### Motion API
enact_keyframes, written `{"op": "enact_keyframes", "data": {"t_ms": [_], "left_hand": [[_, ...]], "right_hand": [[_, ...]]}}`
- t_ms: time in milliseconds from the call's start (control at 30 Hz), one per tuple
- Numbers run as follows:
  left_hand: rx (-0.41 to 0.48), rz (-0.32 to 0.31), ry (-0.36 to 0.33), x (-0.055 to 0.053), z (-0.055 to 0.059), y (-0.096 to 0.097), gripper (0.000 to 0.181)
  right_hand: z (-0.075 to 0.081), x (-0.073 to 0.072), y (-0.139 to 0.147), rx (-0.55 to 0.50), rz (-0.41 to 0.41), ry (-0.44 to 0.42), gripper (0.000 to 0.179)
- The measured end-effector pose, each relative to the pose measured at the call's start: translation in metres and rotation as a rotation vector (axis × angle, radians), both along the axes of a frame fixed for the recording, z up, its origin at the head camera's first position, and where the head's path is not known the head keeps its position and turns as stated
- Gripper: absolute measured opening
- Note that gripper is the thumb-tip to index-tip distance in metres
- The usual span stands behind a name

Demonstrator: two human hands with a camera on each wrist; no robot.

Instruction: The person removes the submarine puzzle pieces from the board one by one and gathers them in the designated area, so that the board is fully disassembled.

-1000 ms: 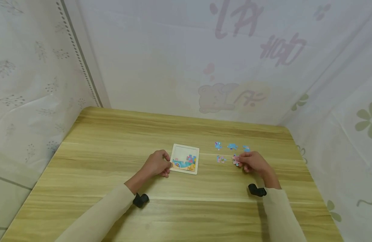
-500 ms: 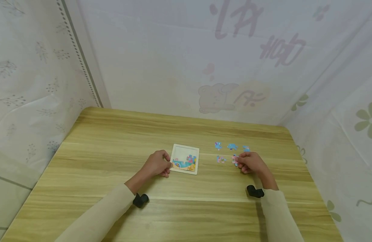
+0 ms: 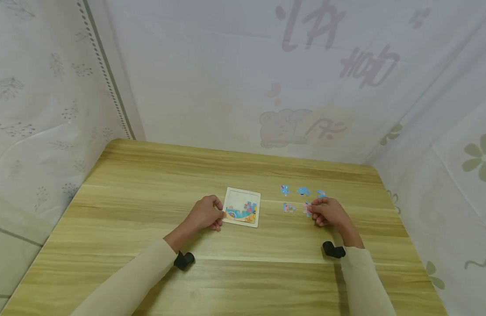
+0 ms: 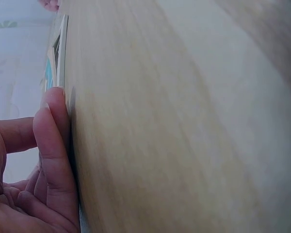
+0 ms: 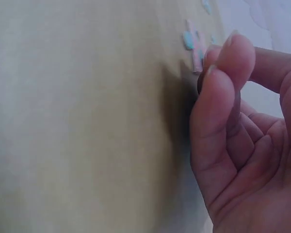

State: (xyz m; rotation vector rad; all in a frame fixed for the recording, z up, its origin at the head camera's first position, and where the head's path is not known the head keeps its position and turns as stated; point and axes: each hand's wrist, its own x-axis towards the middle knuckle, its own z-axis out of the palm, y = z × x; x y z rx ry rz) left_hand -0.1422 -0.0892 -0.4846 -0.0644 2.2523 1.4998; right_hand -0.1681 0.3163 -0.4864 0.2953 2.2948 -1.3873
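Note:
My left hand [image 3: 205, 213] pinches the near left corner of a pale square puzzle tray [image 3: 258, 210] lying on the table. Joined pieces [image 3: 241, 214] with a teal and sandy picture fill its lower part and right side; its upper left shows bare board. Off to the right, my right hand [image 3: 327, 213] pinches a pink and blue puzzle piece [image 3: 306, 208] at its right edge, thumb and fingertips together. In the right wrist view, that piece [image 5: 196, 46] is partly hidden behind the fingertips. The left wrist view shows the tray's edge [image 4: 63, 53] just beyond the left fingertips.
Several loose pieces lie near the right hand: a pink one [image 3: 288, 208] to its left, and blue ones [image 3: 304, 191] in a row behind. The wooden table [image 3: 243, 272] ends against a printed curtain [image 3: 203, 87]. A black wrist camera [image 3: 184, 261] hangs under each forearm.
The right hand has shifted slightly left, and the piece at its fingertips has turned a little from its tilted position. The left hand and tray have stayed put.

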Motion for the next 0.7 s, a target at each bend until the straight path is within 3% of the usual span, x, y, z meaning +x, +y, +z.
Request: {"op": "enact_keyframes", "data": {"t_ms": [400, 700], "left_hand": [[-0.011, 0.004, -0.005, -0.002, -0.003, 0.000, 0.015], [-0.009, 0.005, -0.008, 0.000, 0.000, 0.000, 0.015]], "right_hand": [[0.027, -0.024, -0.027, -0.036, 0.083, 0.091, 0.038], [0.028, -0.031, -0.072, -0.147, 0.152, 0.109, 0.038]]}}
